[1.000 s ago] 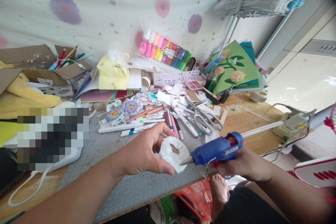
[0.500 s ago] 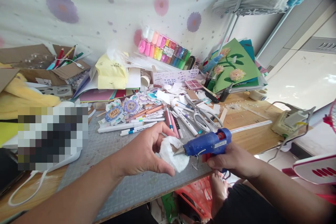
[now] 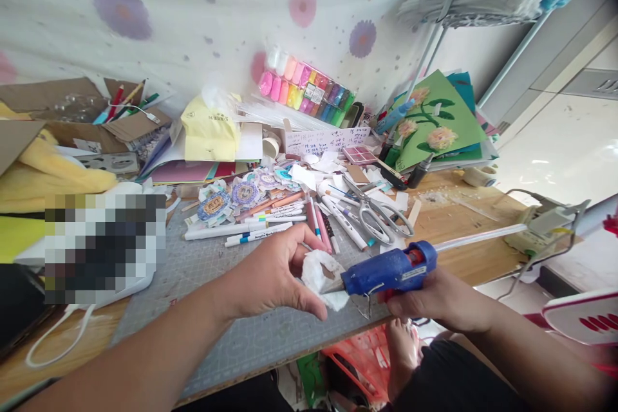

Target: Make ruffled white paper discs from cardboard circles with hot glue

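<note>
My left hand (image 3: 284, 270) is closed around the edge of a white, fluffy ring-like piece (image 3: 316, 273), which looks like cotton or tissue with a brownish middle. A blue hot glue gun (image 3: 389, 270) is gripped by its handle in my right hand (image 3: 439, 302). Its nozzle points left and lies over the white piece; whether the tip touches it I cannot tell. A thin wire stand hangs below the gun's front. Both hands are above the front edge of the grey cutting mat (image 3: 193, 322).
Scissors (image 3: 376, 215), several markers (image 3: 261, 232) and paper scraps crowd the mat's back. Coloured clay packs (image 3: 309, 87) lean behind them. A power strip (image 3: 535, 228) sits at the right table edge, a white cable (image 3: 58, 360) at the left. Below is a red basket (image 3: 357, 354).
The glue gun has moved slightly right, and its nozzle now lies over the lower part of the white piece. My left hand and the white piece have shifted a little right; the view has shifted slightly too.
</note>
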Tool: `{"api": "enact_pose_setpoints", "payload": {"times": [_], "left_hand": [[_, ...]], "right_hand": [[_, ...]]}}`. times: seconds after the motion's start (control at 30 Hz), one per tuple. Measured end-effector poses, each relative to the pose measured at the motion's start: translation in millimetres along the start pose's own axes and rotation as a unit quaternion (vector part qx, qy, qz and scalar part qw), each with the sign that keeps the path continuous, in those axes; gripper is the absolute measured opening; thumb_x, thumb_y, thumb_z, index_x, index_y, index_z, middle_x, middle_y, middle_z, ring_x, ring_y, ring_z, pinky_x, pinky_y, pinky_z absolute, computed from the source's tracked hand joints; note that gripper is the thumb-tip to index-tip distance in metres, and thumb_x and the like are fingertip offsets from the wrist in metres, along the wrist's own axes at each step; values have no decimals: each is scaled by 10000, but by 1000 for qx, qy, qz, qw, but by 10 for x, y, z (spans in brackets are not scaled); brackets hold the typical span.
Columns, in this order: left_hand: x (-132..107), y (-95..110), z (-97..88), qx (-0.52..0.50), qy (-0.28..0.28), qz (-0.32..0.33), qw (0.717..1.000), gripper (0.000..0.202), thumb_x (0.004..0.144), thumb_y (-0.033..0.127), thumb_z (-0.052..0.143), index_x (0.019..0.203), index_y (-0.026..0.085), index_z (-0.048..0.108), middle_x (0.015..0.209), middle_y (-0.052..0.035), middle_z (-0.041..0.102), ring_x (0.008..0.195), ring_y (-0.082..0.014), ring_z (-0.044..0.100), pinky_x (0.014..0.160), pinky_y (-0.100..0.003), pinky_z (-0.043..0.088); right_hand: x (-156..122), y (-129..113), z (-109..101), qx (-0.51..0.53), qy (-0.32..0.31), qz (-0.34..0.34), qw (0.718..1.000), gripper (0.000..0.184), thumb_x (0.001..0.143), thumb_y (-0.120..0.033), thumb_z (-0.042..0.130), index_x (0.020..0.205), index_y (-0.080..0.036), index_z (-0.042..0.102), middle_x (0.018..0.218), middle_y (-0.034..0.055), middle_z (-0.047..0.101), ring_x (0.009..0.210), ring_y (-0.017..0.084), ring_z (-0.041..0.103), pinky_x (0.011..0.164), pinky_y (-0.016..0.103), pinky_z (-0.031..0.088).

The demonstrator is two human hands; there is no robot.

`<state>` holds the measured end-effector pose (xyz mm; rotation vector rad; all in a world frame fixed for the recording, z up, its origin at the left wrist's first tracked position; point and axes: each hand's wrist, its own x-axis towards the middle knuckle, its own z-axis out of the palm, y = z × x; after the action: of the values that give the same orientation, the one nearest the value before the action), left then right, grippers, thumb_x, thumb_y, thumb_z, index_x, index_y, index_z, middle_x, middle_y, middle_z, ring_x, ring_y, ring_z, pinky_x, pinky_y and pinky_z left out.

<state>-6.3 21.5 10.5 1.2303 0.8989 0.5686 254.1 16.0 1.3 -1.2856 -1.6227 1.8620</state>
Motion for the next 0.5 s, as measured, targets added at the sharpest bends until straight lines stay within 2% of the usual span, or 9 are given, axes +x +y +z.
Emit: {"api": "enact_pose_setpoints", "payload": {"times": [0.13,0.5], "left_hand": [[4,4,22,1,16,1,1000,681,394,265,902,907,209,458,639,58,626,588,-146,590,513,-225,410],[5,-22,-3,40,11,-5,999,644,437,220,887,923,204,465,692,48,660,629,-146,598,542,-235,422]], "right_hand": [[32,24,15,0,2,-6,1000,173,606,-270,721,709,-154,645,629,-8,568,588,118,493,577,253,426],[70,3,63,14,-7,-9,1000,151,623,-254,696,690,-147,613,589,-28,523,541,98,465,524,234,377]]}}
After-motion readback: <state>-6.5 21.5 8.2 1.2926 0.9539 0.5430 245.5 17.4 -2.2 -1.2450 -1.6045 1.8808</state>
